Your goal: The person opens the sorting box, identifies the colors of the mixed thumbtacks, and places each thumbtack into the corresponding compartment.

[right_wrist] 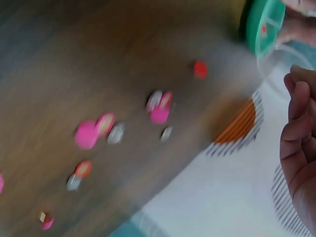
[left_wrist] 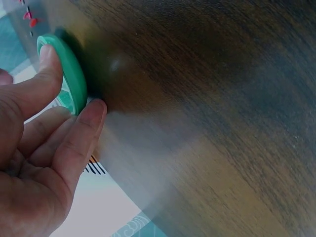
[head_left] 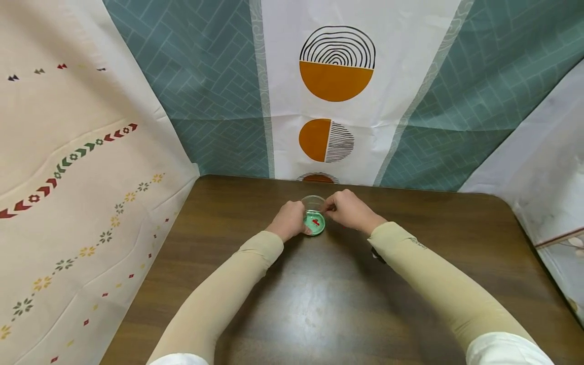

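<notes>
My left hand [head_left: 288, 220] grips a small round green case [head_left: 315, 223] at the rim, thumb on one side and fingers on the other. In the left wrist view the green case [left_wrist: 74, 74] is tipped on edge in that view, close over the table. A clear round lid [head_left: 314, 202] stands raised at its far side. Small red pieces [head_left: 316, 222] show inside the case. Beside the lid, my right hand [head_left: 349, 209] has its fingers curled and fingertips drawn together. Nothing shows between those fingertips, seen also on the right hand [right_wrist: 301, 133] in its wrist view.
Small pink [right_wrist: 87, 135], red [right_wrist: 200, 69] and silver pieces [right_wrist: 116, 133] lie scattered on the dark wooden table [head_left: 310, 304], blurred in the right wrist view. A patterned cloth [head_left: 219, 91] hangs along the table's back edge, and a cream cloth [head_left: 82, 203] at the left.
</notes>
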Demonstrator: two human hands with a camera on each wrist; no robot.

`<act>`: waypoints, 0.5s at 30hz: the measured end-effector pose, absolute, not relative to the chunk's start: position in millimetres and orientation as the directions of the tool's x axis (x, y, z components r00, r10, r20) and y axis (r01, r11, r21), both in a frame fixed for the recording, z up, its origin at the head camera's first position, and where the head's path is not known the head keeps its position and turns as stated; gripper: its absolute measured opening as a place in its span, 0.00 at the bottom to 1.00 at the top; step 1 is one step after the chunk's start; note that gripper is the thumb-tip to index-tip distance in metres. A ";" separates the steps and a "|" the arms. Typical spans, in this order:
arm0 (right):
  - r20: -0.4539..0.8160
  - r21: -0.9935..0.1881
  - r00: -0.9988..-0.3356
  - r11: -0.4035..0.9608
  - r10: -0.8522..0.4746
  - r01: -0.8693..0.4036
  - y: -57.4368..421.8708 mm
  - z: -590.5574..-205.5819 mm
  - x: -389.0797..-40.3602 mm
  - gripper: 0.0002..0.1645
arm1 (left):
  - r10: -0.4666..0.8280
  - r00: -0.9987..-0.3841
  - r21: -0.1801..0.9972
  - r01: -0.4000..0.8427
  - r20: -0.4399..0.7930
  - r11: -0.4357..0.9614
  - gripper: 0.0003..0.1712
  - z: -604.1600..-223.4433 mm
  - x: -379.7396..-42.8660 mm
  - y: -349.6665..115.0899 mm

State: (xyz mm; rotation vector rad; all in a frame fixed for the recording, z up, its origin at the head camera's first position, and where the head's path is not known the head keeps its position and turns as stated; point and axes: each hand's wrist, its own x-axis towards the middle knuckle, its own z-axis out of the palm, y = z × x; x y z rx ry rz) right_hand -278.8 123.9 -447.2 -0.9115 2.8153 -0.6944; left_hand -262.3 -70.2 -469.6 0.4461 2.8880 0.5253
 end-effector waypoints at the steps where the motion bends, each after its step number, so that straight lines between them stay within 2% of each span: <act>1: 0.046 -0.455 -0.825 0.723 -0.564 -0.520 129.4 -444.5 -279.1 0.07 | 0.318 -0.941 0.367 0.258 -0.113 0.894 0.19 -469.2 -262.3 -69.8; 7: 0.057 -0.440 -0.869 0.769 -0.491 -0.464 165.1 -440.8 -282.5 0.07 | 0.301 -0.945 0.358 0.240 -0.127 0.902 0.18 -468.7 -263.2 -68.4; 15: -0.050 -0.456 -0.879 0.794 -0.474 -0.402 185.2 -457.5 -276.6 0.07 | 0.300 -0.945 0.365 0.237 -0.126 0.900 0.19 -472.1 -261.5 -65.8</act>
